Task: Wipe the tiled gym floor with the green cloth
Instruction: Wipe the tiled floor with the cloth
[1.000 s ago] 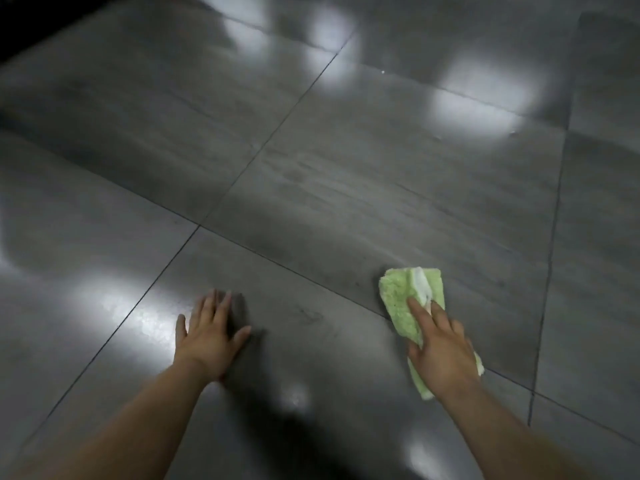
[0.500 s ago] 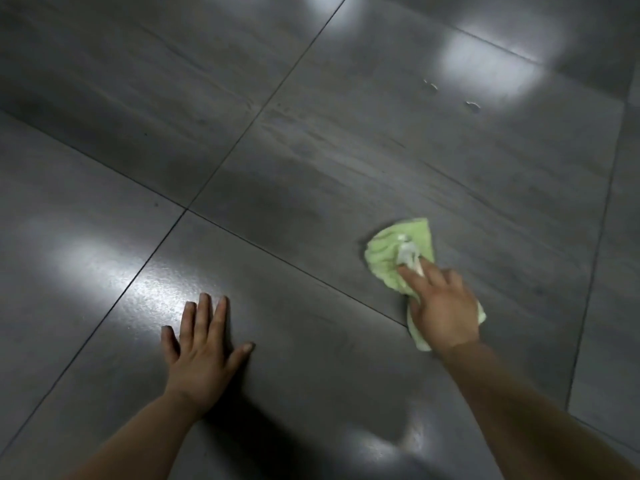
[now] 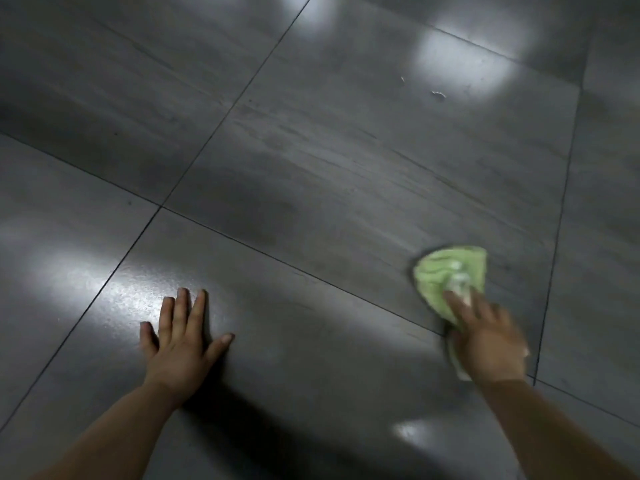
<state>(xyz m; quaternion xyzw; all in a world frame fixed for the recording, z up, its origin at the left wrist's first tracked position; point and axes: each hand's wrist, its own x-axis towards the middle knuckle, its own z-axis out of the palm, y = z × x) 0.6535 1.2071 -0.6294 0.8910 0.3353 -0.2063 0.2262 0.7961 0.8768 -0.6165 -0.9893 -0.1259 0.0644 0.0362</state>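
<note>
Item: green cloth [image 3: 446, 271], bunched, is lying on the tiled floor [image 3: 346, 150] at right, just beyond a grout line. Right hand [image 3: 488, 341], motion-blurred, is pressing it down with fingers stretched out rather than curled round it. Left hand [image 3: 183, 337] is resting flat on the floor, fingers spread, bracing. Handling note: even palm pressure and overlapping strokes are probably serving best, working toward the pale specks [image 3: 438, 94] farther off.

The left forearm [image 3: 114, 431] and right forearm [image 3: 554, 434] are bare to the bottom edge, the left hand [image 3: 183, 344] bare with short nails, the right hand [image 3: 488, 344] bare and blurred.
</note>
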